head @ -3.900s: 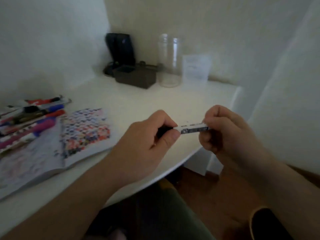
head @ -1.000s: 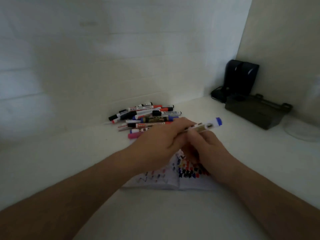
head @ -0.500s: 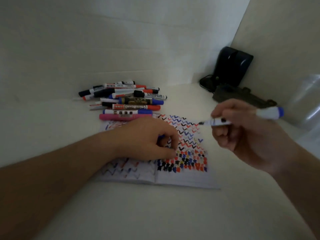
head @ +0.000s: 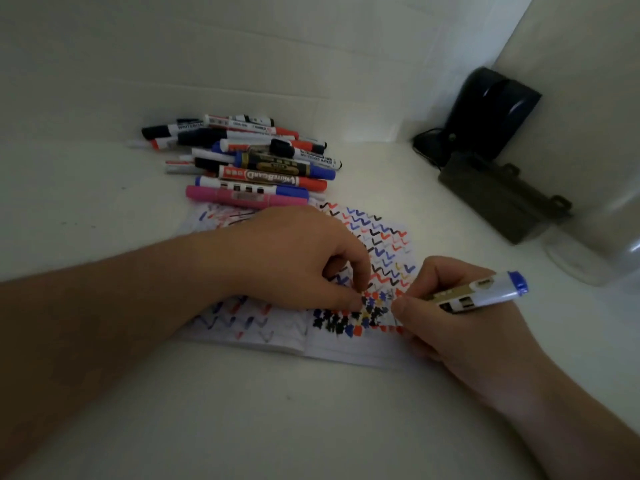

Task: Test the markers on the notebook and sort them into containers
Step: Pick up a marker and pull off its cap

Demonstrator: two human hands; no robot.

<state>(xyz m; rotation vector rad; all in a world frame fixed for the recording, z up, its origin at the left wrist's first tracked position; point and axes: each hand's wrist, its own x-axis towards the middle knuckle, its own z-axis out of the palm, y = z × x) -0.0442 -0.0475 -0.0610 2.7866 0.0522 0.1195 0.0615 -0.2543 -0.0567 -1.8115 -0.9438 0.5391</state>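
The head view shows the right hand (head: 460, 327) pinching a blue marker (head: 481, 294) low on its barrel, tip down on the open notebook (head: 346, 348), which lies on the white counter (head: 311, 427). The left hand (head: 298, 258) rests on the page with its fingers curled; whether it holds a cap cannot be seen. The marker looks light, stiff and smooth, so a grip near the tip seems best for control. The thin paper may slide or wrinkle and probably needs holding down. More markers (head: 249, 161) lie piled just behind the notebook, and a dark box (head: 498, 199) and a clear jar (head: 602, 244) stand to the right.
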